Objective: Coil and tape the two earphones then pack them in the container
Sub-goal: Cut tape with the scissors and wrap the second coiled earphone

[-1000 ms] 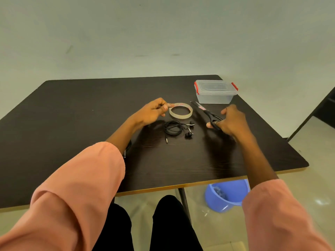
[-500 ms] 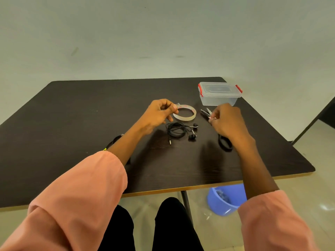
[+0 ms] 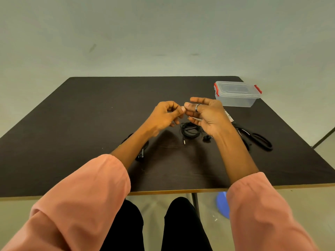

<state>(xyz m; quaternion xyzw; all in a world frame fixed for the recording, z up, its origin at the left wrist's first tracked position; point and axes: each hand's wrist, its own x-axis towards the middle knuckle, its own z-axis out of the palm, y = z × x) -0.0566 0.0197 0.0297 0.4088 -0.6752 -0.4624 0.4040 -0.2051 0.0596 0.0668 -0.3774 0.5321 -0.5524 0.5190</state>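
Observation:
My left hand (image 3: pixel 165 115) and my right hand (image 3: pixel 208 115) meet fingertip to fingertip above the table (image 3: pixel 72 124). Between the tips they pinch a small piece of clear tape, which is barely visible. Just below them a coiled black earphone (image 3: pixel 190 130) lies on the table, its jack (image 3: pixel 184 141) pointing toward me and one earbud (image 3: pixel 207 137) to the right. A second black earphone (image 3: pixel 141 156) shows partly from under my left forearm. The clear container (image 3: pixel 237 95), with its lid on and red clips, stands at the far right. My right hand hides most of the tape roll.
Black-handled scissors (image 3: pixel 255 137) lie on the table right of my right forearm. A blue bucket (image 3: pixel 222 204) stands on the floor under the table's near edge. My knees are under the table's front edge.
My right hand has let go of the scissors, which now lie on the table. It has moved left to meet my left hand, and both hands have lifted above the earphone.

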